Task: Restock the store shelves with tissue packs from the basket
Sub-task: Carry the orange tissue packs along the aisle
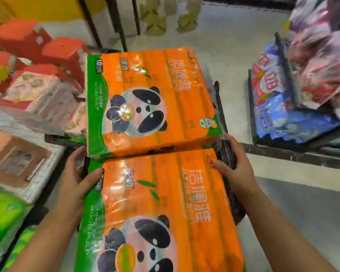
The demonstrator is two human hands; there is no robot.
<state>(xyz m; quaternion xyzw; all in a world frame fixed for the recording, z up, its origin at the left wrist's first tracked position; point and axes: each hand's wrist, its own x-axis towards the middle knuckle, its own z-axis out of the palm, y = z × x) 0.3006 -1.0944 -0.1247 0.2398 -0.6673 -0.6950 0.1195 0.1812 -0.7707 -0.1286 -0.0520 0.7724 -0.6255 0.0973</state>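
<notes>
- Because the near pack [165, 213] is slick film and wide, I judge it could slide out if it is lifted by its edges alone. It lies in the lower middle of the frame, on top of the black basket [217, 89].
- Its upper edge is tucked just under the far pack [155, 95], which sits in the frame's centre. Pulling the near one up could drag or tip the far one off the basket onto the floor [234, 55].
- On the pack's upper left corner, the left hand [75, 177] has its thumb [94, 175] hooked over the top face. Its fingers run up along the side, close together.
- At the pack's upper right edge, the right hand [238, 167] has its thumb tip on the film and its fingers reaching over the basket's dark wall. Whether it clamps the pack or the wall I cannot tell, and a grip on the wall would leave that side of the pack unsupported.
- A swing to the left could knock the red packs [47, 50] at upper left, which already look loosely heaped.
- Count: two orange tissue packs, both still on the basket; one basket; two hands.
- The red packs, the green packs [2, 218] at lower left and the blue bags [283, 118] at right are several each, too blurred to number.
</notes>
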